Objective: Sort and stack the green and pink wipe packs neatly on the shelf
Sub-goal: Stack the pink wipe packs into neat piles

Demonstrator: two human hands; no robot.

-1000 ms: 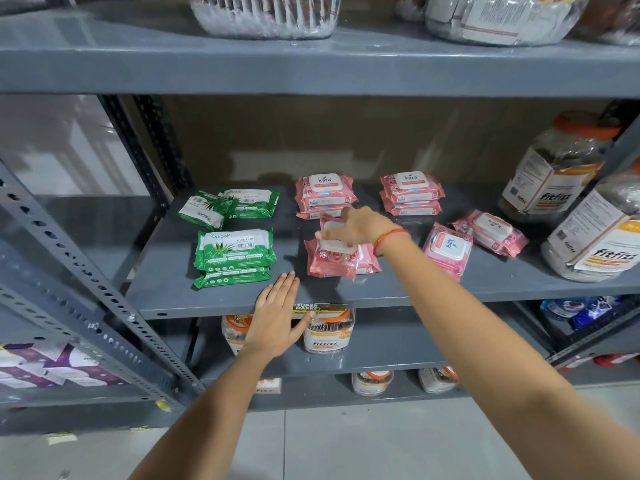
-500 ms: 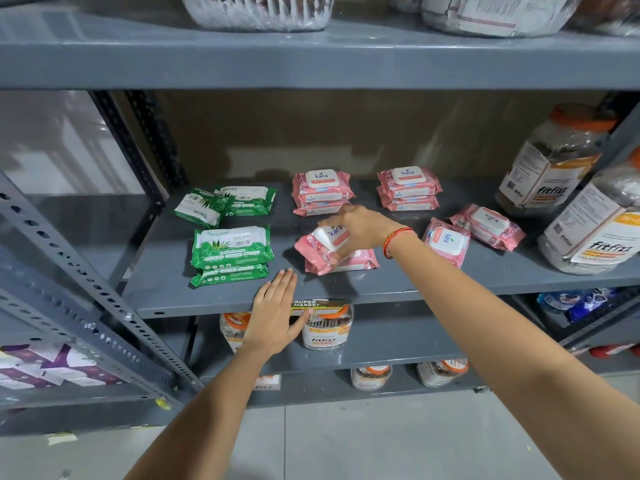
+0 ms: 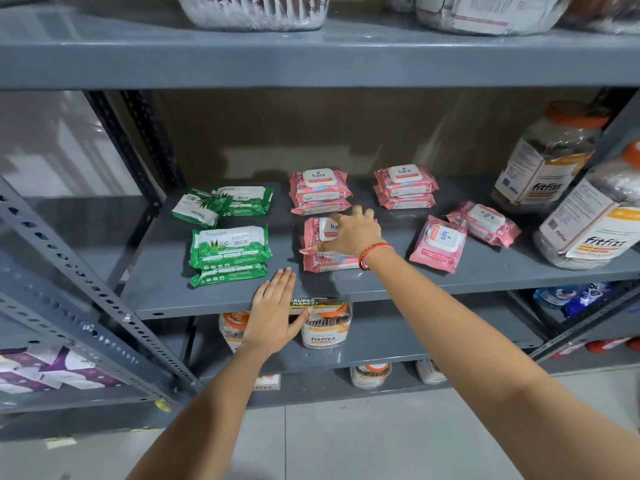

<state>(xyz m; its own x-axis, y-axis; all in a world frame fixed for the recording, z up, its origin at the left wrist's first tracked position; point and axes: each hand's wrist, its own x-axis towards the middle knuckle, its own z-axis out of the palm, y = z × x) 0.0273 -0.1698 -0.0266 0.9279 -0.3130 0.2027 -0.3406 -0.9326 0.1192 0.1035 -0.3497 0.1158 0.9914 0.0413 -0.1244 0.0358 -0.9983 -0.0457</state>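
top-shelf tubs (image 3: pixel 256 12) cropped, right jar (image 3: pixel 588 223) cut off

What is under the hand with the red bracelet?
The right hand lies flat on a pink wipe pack that sits on another pink pack, both on the grey shelf. The hand covers most of the top pack's white lid.

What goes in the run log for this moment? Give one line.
right hand flat on front pink stack | left hand open at shelf edge | two pink packs loose
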